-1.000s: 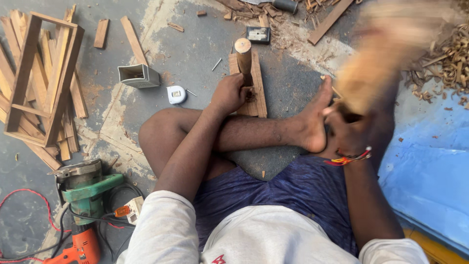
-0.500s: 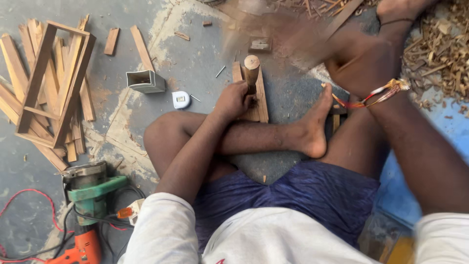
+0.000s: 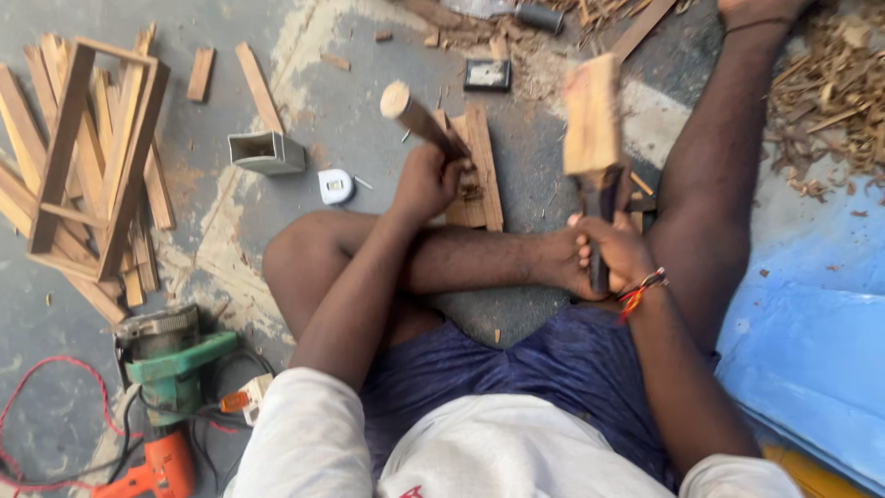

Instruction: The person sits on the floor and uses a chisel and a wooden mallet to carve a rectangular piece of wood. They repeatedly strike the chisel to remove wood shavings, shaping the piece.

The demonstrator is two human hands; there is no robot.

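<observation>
Two tools were in your grip: your left hand (image 3: 426, 184) had its fingers wrapped tight around a round-handled chisel (image 3: 419, 118), which leaned up and to the left over the wooden plank (image 3: 481, 166) on the concrete floor (image 3: 369, 83). Your right hand (image 3: 608, 254) clenched the dark handle of a wooden mallet (image 3: 592, 115), its head raised just right of the plank. A tape measure (image 3: 336, 186) and a metal box section (image 3: 267, 152) lay to the left, wood strips (image 3: 92, 166) farther out.
</observation>
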